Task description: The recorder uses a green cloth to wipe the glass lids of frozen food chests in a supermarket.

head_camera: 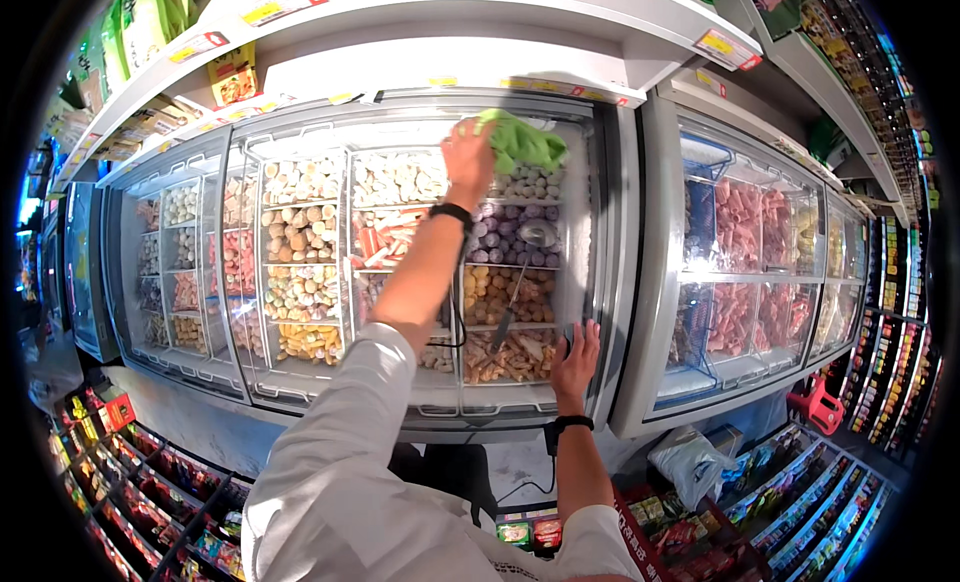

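My left hand [466, 160] holds a bunched green cloth [529, 143] against the glass lid of a chest freezer, near its back edge. Lower on the same lid, my right hand [576, 361] lies with its fingers extended, beside a small dark fitting [568, 340] that may be a lid handle. Under the glass, white wire dividers separate frozen foods: purple balls [496, 233], pale balls [529, 184], red-and-white sticks [369, 241] and brown pieces [510, 357]. A long-handled metal ladle [514, 301] shows over the purple and brown balls; I cannot tell whether it lies beneath the glass.
White shelving [480, 61] overhangs the freezer's back edge. A second freezer [757, 282] with pink meat rolls stands at the right. Packaged-goods racks [150, 492] and a plastic bag [691, 462] are low beside me. A pink plastic stool [816, 406] stands at the right.
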`<state>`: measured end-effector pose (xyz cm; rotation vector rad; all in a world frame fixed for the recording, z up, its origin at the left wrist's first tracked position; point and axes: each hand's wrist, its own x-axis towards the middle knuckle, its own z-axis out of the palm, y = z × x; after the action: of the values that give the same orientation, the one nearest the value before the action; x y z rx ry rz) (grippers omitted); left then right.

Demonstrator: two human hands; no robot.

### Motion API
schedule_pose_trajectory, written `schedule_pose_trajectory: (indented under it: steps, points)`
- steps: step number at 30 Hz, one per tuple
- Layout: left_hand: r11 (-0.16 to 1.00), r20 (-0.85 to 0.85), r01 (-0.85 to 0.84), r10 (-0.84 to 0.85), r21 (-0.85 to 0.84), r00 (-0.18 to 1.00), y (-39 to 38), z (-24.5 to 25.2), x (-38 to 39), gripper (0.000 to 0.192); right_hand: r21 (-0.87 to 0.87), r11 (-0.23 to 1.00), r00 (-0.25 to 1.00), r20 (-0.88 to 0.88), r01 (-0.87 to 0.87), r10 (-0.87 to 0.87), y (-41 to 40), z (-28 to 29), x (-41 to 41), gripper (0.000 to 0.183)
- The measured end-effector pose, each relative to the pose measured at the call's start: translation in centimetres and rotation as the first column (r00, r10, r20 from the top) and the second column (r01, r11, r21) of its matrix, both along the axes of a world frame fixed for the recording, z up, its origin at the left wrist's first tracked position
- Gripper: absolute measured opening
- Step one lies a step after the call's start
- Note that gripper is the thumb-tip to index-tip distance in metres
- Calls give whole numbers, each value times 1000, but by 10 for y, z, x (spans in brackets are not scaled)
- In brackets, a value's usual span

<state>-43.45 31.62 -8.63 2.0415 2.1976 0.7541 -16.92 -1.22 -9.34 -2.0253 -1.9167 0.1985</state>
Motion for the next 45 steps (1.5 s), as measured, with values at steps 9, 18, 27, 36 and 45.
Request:
schedule_pose_trajectory:
  steps: [9, 18, 27, 36, 45]
  points:
    - [911, -299, -343, 269, -230, 915, -36, 23, -247, 40, -8, 1000, 998, 58, 2, -2, -1, -2, -7, 39]
    - [773, -485, -533, 340, -344, 806, -196, 26, -472, 33, -114, 993, 993, 112, -18, 31, 0, -1, -16, 39]
    - [883, -183, -289, 236, -371, 954, -341, 1, -467, 57, -186, 979, 994, 47, -84, 95, 12, 34, -167, 54]
    - [851, 447, 408, -239, -331, 862, -461, -34, -356, 36, 50, 616, 594, -217, -786, 775, -99, 47, -461, 63]
    - [749, 153, 263, -215, -608, 965, -520, 5, -388, 56, -81, 569, 571, -233, -818, 787, -152, 16, -407, 43]
